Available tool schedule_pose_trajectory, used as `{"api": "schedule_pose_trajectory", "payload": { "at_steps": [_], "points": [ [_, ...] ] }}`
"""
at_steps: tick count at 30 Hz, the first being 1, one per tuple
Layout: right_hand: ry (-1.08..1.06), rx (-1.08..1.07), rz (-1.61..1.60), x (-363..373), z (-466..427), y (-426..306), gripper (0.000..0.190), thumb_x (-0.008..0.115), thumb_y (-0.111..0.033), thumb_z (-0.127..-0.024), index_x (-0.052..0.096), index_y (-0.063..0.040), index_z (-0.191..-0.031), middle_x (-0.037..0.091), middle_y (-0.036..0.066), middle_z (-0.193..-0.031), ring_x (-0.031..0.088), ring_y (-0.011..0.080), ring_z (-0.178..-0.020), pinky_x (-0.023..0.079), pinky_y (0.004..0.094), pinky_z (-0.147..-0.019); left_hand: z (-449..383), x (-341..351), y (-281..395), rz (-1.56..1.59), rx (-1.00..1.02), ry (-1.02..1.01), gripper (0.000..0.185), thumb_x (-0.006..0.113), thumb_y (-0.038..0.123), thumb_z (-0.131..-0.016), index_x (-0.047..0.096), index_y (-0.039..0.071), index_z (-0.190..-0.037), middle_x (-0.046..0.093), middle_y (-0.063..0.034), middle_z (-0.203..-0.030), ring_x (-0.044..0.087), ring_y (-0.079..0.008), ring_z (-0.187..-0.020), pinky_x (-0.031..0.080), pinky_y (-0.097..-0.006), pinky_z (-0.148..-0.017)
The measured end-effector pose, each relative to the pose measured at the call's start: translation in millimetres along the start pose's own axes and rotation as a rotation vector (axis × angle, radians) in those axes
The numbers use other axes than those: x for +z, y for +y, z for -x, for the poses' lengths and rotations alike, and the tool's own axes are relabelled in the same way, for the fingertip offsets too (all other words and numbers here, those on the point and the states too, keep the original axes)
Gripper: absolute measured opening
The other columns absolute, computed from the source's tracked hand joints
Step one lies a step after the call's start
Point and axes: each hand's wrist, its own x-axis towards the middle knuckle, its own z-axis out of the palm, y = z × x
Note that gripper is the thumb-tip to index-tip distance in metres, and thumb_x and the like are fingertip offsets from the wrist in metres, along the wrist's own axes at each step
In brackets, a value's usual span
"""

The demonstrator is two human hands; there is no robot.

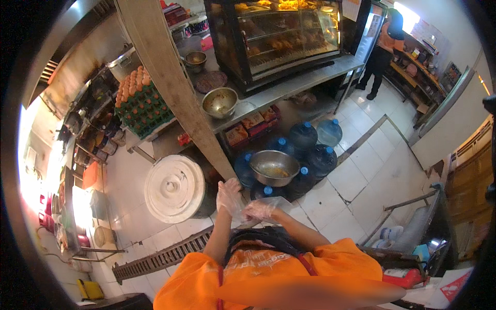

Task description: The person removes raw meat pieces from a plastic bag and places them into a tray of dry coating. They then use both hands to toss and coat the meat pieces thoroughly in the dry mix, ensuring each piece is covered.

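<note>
Both my hands wear clear plastic gloves and are held in front of my body. My left hand (229, 197) is raised with the palm side up and the fingers bunched, to the right of a large bin with a white round lid (174, 189). Close by, my right hand (260, 209) has bent fingers at the loose plastic between the two hands; whether it pinches the left glove is unclear. Beyond them, a steel bowl (274, 169) with yellowish residue rests on blue-capped water jugs (324, 159). Another steel bowl (220, 102) with residue stands on the counter.
A pillar (174, 81) rises ahead. Left of it are stacked egg trays (145, 110); right of it, a glass food warmer (286, 42) stands on a metal counter (286, 87). A person (383, 50) stands at the far shelves. A floor drain grate (162, 252) lies at lower left.
</note>
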Motion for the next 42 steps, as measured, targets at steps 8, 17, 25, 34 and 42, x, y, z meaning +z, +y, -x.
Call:
{"api": "schedule_pose_trajectory", "payload": {
  "at_steps": [8,17,25,34,42],
  "points": [
    [-0.003,-0.074,-0.028,7.3,-2.7,-19.9,0.044,0.048,-0.043,-0.099,0.062,-0.002,-0.108,0.065,0.006,-0.097,0.060,0.0154,-0.089,0.049,0.0309,-0.080,16.5,46.2,13.2,-1.388,0.560,0.417,0.046,0.053,0.031,-0.095,0.054,-0.001,-0.129,0.056,-0.0198,-0.130,0.050,-0.0357,-0.123,0.037,-0.0397,-0.105],
    [-0.233,-0.345,-0.207,39.9,-15.8,-24.2,0.026,0.056,-0.025,-0.096,0.063,-0.003,-0.107,0.059,0.006,-0.107,0.059,0.0148,-0.095,0.049,0.0301,-0.082,46.2,8.8,71.7,-1.937,0.594,-0.192,0.039,0.048,0.021,-0.094,0.057,0.002,-0.127,0.062,-0.0184,-0.122,0.060,-0.0335,-0.111,0.045,-0.0413,-0.097],
    [-0.019,-0.480,-1.129,85.8,-87.7,-146.6,0.044,0.055,-0.048,-0.094,0.062,-0.005,-0.097,0.065,0.010,-0.099,0.062,0.0215,-0.095,0.052,0.0375,-0.090,111.9,-57.8,119.4,-0.475,0.040,0.154,0.045,0.052,0.042,-0.098,0.060,0.002,-0.118,0.065,-0.0111,-0.103,0.062,-0.0213,-0.096,0.051,-0.0319,-0.081],
    [-0.034,-0.506,-1.073,233.8,-233.8,-179.8,0.079,0.045,-0.072,-0.084,0.052,-0.006,-0.128,0.051,0.015,-0.136,0.050,0.0311,-0.123,0.041,0.0439,-0.104,182.4,-175.7,186.4,-0.975,0.053,-0.121,0.053,0.043,0.042,-0.099,0.048,0.000,-0.131,0.057,-0.0133,-0.123,0.058,-0.0232,-0.108,0.047,-0.0380,-0.094],
    [-0.332,-0.310,-1.178,371.5,-337.9,-192.5,0.079,0.045,-0.072,-0.085,0.053,-0.010,-0.133,0.047,0.016,-0.141,0.041,0.0348,-0.131,0.032,0.0521,-0.109,257.8,-276.1,275.6,-0.232,0.074,0.379,0.057,0.047,0.046,-0.096,0.051,-0.001,-0.128,0.057,-0.0167,-0.126,0.059,-0.0263,-0.108,0.045,-0.0379,-0.096]
  ]
}}
